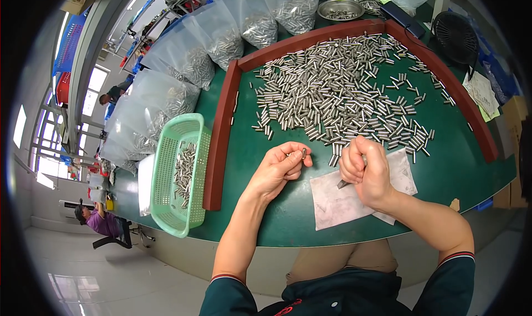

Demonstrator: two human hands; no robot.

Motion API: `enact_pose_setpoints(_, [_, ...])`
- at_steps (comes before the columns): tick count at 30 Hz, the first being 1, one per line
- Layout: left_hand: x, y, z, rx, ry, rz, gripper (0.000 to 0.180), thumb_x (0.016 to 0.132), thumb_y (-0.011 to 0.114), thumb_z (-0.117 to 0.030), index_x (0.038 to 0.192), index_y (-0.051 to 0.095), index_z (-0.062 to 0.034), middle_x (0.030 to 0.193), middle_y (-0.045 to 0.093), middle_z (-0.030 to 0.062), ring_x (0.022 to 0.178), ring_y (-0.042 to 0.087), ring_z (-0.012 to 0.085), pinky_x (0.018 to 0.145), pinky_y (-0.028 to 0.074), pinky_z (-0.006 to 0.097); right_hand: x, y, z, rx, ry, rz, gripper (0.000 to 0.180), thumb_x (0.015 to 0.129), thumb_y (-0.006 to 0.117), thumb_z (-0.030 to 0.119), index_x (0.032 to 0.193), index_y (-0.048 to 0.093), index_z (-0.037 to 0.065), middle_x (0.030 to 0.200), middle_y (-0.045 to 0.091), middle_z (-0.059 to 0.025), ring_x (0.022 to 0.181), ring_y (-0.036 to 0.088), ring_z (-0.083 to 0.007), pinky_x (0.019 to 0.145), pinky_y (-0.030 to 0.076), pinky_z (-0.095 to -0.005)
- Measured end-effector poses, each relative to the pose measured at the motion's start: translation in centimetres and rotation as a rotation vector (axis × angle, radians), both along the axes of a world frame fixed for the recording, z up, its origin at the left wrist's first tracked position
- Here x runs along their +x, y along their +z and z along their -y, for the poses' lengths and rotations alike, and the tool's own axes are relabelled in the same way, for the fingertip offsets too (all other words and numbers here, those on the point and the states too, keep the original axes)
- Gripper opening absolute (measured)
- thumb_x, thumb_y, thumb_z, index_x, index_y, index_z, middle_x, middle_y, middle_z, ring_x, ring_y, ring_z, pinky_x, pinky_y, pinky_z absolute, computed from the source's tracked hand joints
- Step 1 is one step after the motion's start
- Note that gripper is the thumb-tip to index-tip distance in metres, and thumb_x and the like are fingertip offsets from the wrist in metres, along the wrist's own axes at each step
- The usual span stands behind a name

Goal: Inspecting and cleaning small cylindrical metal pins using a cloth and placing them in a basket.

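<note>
Between the thumb and fingers of my left hand (281,169) is a small metal pin (303,153), pinched near the front of the pile. Closed in a fist, my right hand (366,169) grips a tool with a grey blade-like tip (342,184); the fingers hide the rest of it. Below that fist lies a stained white cloth (338,205) on the green tabletop (282,222). Beyond both hands spreads a large heap of short shiny metal pins (332,89), some of them loose just ahead of my right hand.
A dark red wooden frame (221,144) borders the heap. Left of it stands a light green basket (160,205) with more pins. Clear bags of pins (199,67) line the back left. At the back are a metal bowl (341,10) and a black fan (455,36).
</note>
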State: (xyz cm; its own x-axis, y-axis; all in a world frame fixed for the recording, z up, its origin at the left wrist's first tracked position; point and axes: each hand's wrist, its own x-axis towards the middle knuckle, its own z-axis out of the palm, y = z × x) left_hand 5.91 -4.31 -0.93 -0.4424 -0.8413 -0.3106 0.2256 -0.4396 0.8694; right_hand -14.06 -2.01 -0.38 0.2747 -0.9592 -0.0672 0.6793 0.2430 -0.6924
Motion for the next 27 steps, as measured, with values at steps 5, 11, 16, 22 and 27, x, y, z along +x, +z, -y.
enact_pose_setpoints(5, [0.1, 0.0, 0.1, 0.016, 0.015, -0.012, 0.016, 0.088, 0.047, -0.013, 0.095, 0.052, 0.0004, 0.076, 0.056, 0.0061, 0.047, 0.028, 0.0026, 0.042, 0.022, 0.017, 0.0, 0.1, 0.0, 0.0, 0.002, 0.004, 0.038, 0.087, 0.033, 0.021, 0.052, 0.028, 0.008, 0.045, 0.029, -0.0005, 0.04, 0.021, -0.0069, 0.038, 0.02, -0.0222])
enact_pose_setpoints(11, [-0.2, 0.7, 0.0, 0.058, 0.037, -0.031, 0.02, 0.089, 0.046, -0.019, 0.093, 0.051, -0.0004, 0.075, 0.056, 0.0061, 0.047, 0.028, 0.0031, 0.042, 0.022, 0.017, -0.1, 0.0, 0.0, -0.022, 0.007, -0.001, 0.037, 0.087, 0.032, 0.02, 0.052, 0.028, 0.008, 0.045, 0.029, -0.0006, 0.039, 0.021, -0.0069, 0.037, 0.02, -0.0221])
enact_pose_setpoints(16, [-0.4, 0.0, 0.3, -0.049, 0.139, -0.054, 0.025, 0.09, 0.046, -0.026, 0.078, 0.051, -0.0039, 0.069, 0.052, 0.0034, 0.048, 0.027, 0.0038, 0.042, 0.022, 0.019, -0.1, 0.1, 0.1, -0.002, 0.011, 0.015, 0.037, 0.087, 0.032, 0.019, 0.052, 0.028, 0.008, 0.045, 0.029, -0.0005, 0.039, 0.021, -0.0068, 0.037, 0.02, -0.0218])
enact_pose_setpoints(22, [-2.4, -0.6, 0.9, -0.797, 0.296, 0.892, 0.014, 0.079, 0.059, -0.014, 0.077, 0.059, -0.0003, 0.056, 0.053, 0.004, 0.048, 0.048, 0.0137, 0.047, 0.039, 0.028, 0.0, 0.1, 0.0, 0.0, 0.011, 0.015, 0.037, 0.087, 0.033, 0.02, 0.052, 0.028, 0.008, 0.045, 0.029, -0.0002, 0.039, 0.021, -0.0068, 0.038, 0.02, -0.0216])
enact_pose_setpoints(27, [-3.1, -0.7, 1.0, -0.91, 0.177, 1.203, 0.011, 0.074, 0.062, -0.011, 0.079, 0.059, -0.0025, 0.052, 0.052, 0.0111, 0.046, 0.052, 0.0251, 0.045, 0.04, 0.034, 0.0, 0.1, 0.0, 0.0, 0.008, 0.014, 0.037, 0.087, 0.033, 0.02, 0.052, 0.029, 0.008, 0.045, 0.029, 0.0, 0.039, 0.021, -0.0068, 0.038, 0.02, -0.0218])
